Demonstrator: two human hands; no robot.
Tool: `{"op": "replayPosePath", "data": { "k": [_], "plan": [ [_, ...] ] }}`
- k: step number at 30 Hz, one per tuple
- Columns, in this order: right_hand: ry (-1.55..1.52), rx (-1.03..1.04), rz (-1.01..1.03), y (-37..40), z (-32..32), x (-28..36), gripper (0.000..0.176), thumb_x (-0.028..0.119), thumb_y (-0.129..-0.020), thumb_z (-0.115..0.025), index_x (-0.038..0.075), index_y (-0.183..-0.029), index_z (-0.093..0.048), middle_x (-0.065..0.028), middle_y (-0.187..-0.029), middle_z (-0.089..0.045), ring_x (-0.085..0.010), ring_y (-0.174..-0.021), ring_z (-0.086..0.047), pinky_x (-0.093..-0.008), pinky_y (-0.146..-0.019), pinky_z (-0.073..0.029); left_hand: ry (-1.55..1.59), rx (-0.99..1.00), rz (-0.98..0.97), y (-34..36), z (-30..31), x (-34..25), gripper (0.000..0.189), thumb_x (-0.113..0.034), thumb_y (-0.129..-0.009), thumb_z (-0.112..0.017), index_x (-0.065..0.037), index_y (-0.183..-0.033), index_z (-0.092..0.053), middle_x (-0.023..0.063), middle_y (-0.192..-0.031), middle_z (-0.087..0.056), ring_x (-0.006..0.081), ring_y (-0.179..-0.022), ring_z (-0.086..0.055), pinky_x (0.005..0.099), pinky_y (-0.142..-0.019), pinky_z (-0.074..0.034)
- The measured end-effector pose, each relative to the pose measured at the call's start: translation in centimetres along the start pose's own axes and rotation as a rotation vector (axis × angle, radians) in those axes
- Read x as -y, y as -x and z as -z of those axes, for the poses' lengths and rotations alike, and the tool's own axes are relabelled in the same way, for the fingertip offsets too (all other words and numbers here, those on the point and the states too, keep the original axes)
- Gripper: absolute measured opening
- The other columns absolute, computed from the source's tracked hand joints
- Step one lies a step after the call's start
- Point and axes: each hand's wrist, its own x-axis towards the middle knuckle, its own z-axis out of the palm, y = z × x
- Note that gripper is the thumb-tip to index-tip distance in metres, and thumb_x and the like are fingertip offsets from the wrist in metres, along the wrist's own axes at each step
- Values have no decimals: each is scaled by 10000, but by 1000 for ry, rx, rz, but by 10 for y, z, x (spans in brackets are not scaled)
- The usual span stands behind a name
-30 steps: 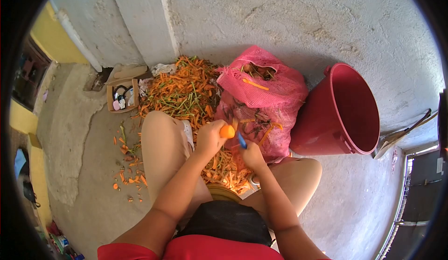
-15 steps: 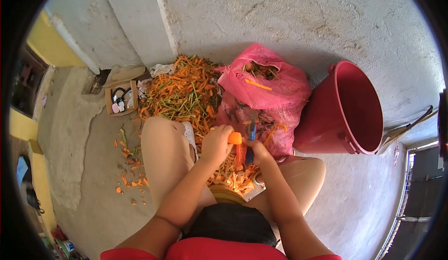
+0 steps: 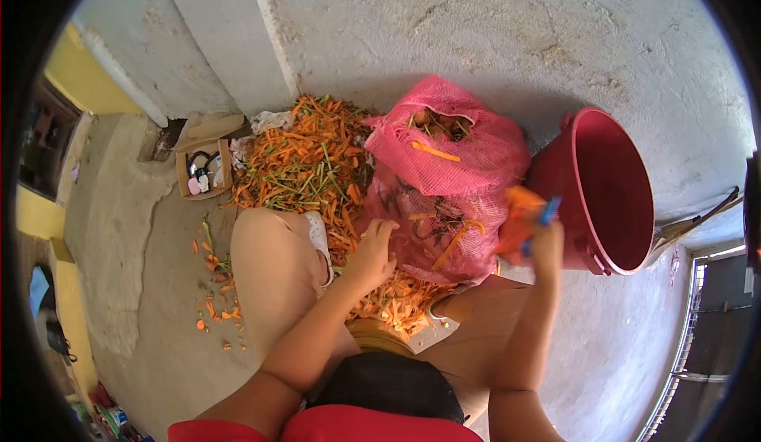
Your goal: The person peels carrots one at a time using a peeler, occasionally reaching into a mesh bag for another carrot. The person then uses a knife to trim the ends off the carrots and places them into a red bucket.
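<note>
My left hand [image 3: 372, 258] hangs over the peelings between my knees, its fingers apart and holding nothing. Off to the right, my right hand [image 3: 547, 245] is closed around a blue-handled tool [image 3: 548, 210], with an orange, blurred carrot piece [image 3: 519, 218] beside it, close to the red bucket [image 3: 547, 168]. Behind my hands stands a pink mesh sack [image 3: 468, 160], its mouth partly open with carrots inside and peel strips on it. To its left lies a heap of orange peelings and green stems [image 3: 305, 164].
A small cardboard box [image 3: 204, 171] with dark and pink items sits left of the heap. Loose scraps [image 3: 226, 313] lie on the floor at the left. A rough grey wall [image 3: 476, 30] rises behind the sack. A white shoe [image 3: 317, 240] is by my left knee.
My right hand has swung right and up with the tool, away from my left hand. My left hand has opened and no longer holds the orange carrot piece.
</note>
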Motion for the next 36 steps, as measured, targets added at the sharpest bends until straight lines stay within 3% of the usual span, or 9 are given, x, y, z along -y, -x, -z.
{"op": "replayPosePath", "data": {
  "k": [3,5,8,10,13,15,24,33,36],
  "plan": [
    [765,-545,548,-26,48,37,145,84,-802,-478,-42,-866,-509,-186,-1065,-451,-287,-951,-463,-361,-801,-363,10,53,35,-2,-5,1,382,37,-706,-549,-6,-1047,-384,120,-990,-379,212,-813,-485,280,-638,-451],
    [513,-550,439,-38,56,26,167,85,-794,-488,-42,-903,-497,-204,-1087,-428,-326,-988,-432,-378,-837,-338,-1,93,37,-7,-4,-4,341,19,-727,-541,-10,-1036,-398,116,-992,-384,211,-837,-484,288,-646,-450],
    [449,-395,439,-57,49,-43,194,52,-790,-481,-37,-962,-470,-193,-1098,-427,-314,-1005,-426,-368,-849,-337,80,146,102,-17,-1,-7,315,-64,-736,-544,-9,-1022,-427,145,-993,-416,283,-814,-499,340,-693,-425],
    [361,-264,209,-51,6,-79,283,11,-772,-462,-20,-1047,-406,-163,-967,-489,-238,-914,-485,-334,-805,-372,54,163,81,-26,9,-13,273,-62,-755,-539,-15,-1005,-438,113,-980,-410,222,-838,-485,306,-699,-428],
    [61,24,-180,-61,-19,-127,176,83,-779,-490,-67,-867,-517,-167,-908,-523,-226,-808,-527,-310,-717,-398,87,178,95,-45,22,-18,224,-59,-767,-530,-13,-975,-461,90,-944,-421,179,-822,-474,269,-688,-421],
    [278,69,-22,-71,-29,-113,184,87,-779,-484,-77,-854,-520,-183,-881,-524,-299,-785,-522,-338,-710,-395,60,162,63,-68,29,-21,210,-56,-768,-526,-9,-964,-467,92,-928,-425,173,-808,-471,262,-674,-419],
    [291,152,-163,-93,-30,-108,199,119,-771,-499,-67,-843,-504,-218,-856,-502,-356,-800,-495,-353,-708,-385,-120,244,-147,-266,-9,13,192,-75,-781,-461,44,-921,-514,143,-844,-515,222,-765,-540,301,-686,-439],
    [218,183,-232,-97,-23,-105,190,132,-777,-492,-49,-820,-532,-183,-818,-502,-315,-768,-496,-334,-700,-379,-500,396,94,-374,-125,56,262,-73,-744,-409,69,-896,-569,252,-969,-534,345,-908,-532,390,-784,-421],
    [217,170,-181,-98,-23,-113,137,134,-797,-502,-1,-781,-491,-28,-631,-452,-110,-606,-405,-272,-570,-359,-342,248,150,-390,-161,66,257,-69,-739,-427,66,-898,-577,257,-974,-532,347,-915,-531,380,-780,-426]
  ]
}}
